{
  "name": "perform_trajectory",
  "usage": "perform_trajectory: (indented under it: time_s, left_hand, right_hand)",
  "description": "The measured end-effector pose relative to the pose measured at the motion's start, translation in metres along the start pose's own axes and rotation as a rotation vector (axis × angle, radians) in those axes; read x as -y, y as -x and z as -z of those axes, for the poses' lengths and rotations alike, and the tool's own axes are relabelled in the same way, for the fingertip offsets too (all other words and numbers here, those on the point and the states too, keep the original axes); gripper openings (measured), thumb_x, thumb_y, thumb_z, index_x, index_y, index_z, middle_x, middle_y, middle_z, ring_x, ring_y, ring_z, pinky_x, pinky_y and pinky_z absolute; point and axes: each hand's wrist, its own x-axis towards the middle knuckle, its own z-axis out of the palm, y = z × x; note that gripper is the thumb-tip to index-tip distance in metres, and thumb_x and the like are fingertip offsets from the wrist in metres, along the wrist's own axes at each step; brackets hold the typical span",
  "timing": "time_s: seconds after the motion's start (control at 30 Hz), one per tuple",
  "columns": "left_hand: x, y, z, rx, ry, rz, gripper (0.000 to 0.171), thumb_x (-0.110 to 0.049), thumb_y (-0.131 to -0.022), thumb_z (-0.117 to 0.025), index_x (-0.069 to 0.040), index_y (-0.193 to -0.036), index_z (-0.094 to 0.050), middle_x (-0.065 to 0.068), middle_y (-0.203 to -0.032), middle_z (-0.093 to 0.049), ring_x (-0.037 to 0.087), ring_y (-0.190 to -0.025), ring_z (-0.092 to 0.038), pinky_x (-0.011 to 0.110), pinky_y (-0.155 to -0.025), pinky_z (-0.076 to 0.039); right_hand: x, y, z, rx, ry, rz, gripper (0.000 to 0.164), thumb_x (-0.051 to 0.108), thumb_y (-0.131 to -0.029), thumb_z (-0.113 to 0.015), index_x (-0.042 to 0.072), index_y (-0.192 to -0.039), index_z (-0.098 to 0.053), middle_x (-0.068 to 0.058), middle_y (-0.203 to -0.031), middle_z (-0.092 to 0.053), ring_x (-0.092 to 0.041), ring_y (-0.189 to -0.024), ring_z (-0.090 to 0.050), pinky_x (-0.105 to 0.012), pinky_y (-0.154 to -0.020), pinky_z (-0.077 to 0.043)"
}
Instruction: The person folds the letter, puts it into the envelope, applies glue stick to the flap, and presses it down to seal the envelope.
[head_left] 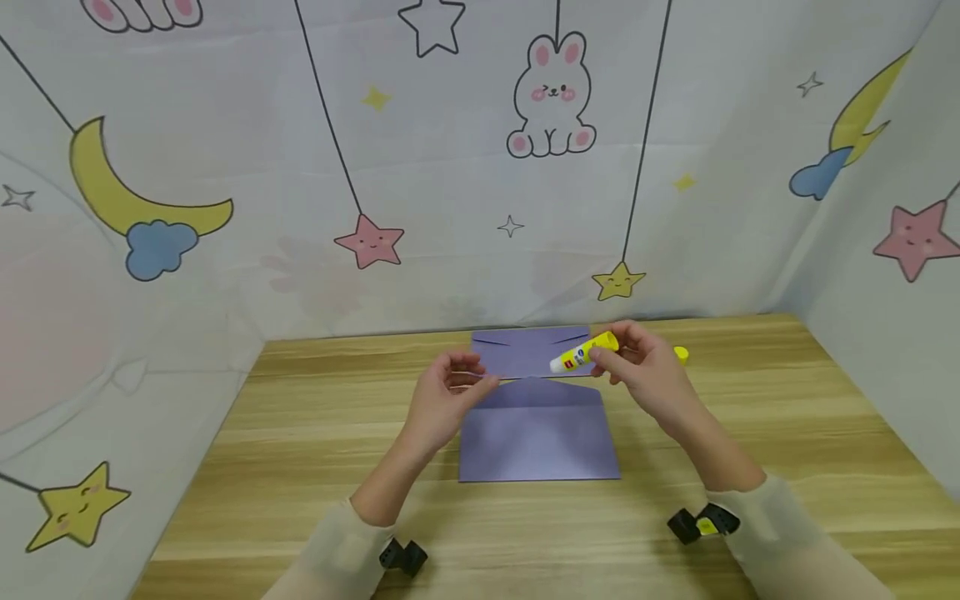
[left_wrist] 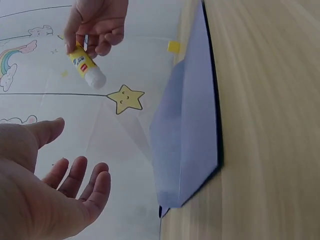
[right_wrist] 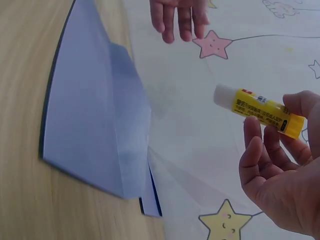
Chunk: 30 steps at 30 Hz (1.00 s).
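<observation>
In my right hand (head_left: 651, 372) I pinch a yellow glue stick (head_left: 587, 352) between thumb and fingers, its white end pointing down and left. The right wrist view shows the glue stick (right_wrist: 265, 111) uncapped. My left hand (head_left: 447, 396) is held above the left side of the envelopes, fingers loosely bent; in the left wrist view this hand (left_wrist: 55, 185) has nothing in it. Below the hands lies a purple envelope (head_left: 538, 446) with its flap (head_left: 536, 393) spread away from me. Behind it is a second purple envelope (head_left: 517, 357), partly covered by the glue stick and right hand.
A small yellow cap (head_left: 681, 355) stands on the wooden table (head_left: 322, 450), just beyond my right hand. A white cloth (head_left: 465, 167) printed with stars, moons and rabbits hangs behind the table and along its sides.
</observation>
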Motion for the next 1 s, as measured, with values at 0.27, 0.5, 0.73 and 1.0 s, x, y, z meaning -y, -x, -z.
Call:
perform_trajectory:
  time_s: [0.27,0.5,0.73,1.0]
  left_hand:
    - [0.009,0.004,0.023,0.119,-0.463,-0.215,0.055,-0.012,-0.087,-0.090,-0.003,-0.135,-0.064,0.011,-0.130,-0.066,0.037,-0.123,-0.061,0.052,-0.105,-0.050]
    - [0.019,0.008,0.028,0.287,-0.819,-0.413,0.062,-0.019,-0.084,-0.093,-0.002,-0.136,-0.065,0.012,-0.136,-0.062,0.034,-0.132,-0.055,0.047,-0.113,-0.046]
    - [0.025,0.008,0.023,0.455,-0.898,-0.466,0.064,-0.022,-0.086,-0.092,-0.001,-0.138,-0.064,0.013,-0.141,-0.060,0.031,-0.135,-0.053,0.045,-0.114,-0.045]
    - [0.029,0.005,0.020,0.516,-0.953,-0.386,0.073,-0.034,-0.087,-0.091,-0.001,-0.144,-0.060,0.014,-0.149,-0.056,0.032,-0.141,-0.049,0.047,-0.118,-0.041]
  right_hand:
    - [-0.002,0.009,0.007,0.040,0.255,0.117,0.027,0.022,-0.099,-0.079,0.008,-0.120,-0.070,-0.006,-0.104,-0.072,-0.024,-0.089,-0.070,-0.028,-0.073,-0.058]
    - [-0.005,0.012,0.004,0.117,0.343,0.205,0.019,0.016,-0.097,-0.081,0.011,-0.115,-0.074,0.003,-0.099,-0.076,-0.016,-0.090,-0.072,-0.029,-0.073,-0.061]
    - [-0.007,0.013,0.001,0.130,0.407,0.235,0.021,0.012,-0.096,-0.081,0.012,-0.116,-0.073,0.007,-0.097,-0.075,-0.014,-0.089,-0.071,-0.030,-0.073,-0.060]
    - [-0.009,0.013,-0.002,0.133,0.472,0.243,0.023,0.012,-0.096,-0.081,0.012,-0.117,-0.073,0.011,-0.095,-0.074,-0.012,-0.090,-0.070,-0.029,-0.074,-0.060]
